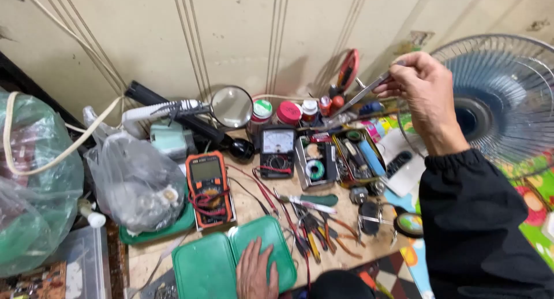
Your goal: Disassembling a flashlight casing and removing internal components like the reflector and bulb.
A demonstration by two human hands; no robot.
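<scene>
Nearest to us, our right sleeve [479, 230], black and cuffed at the wrist, rises to our right hand [424, 97], whose fingers are pinched closed on a pair of metal tweezers [363, 94]. The tweezers are held in the air above the back of the bench, their tips pointing down and left toward a row of small jars [288, 111] against the wall. Our left hand [257, 273] lies flat, fingers loose and grasping nothing, on the right half of an opened green plastic case [231, 261] at the near edge of the wooden bench [248, 209]. Just beside that hand to the right lie pliers and cutters with orange handles [323, 235]. Behind the case we see an orange digital multimeter [209, 189], and further back a black analogue meter [278, 152] beside a tray holding a solder reel [315, 169]. A round magnifying glass [231, 107] stands near the wall. A table fan [496, 103] stands behind the raised hand.
</scene>
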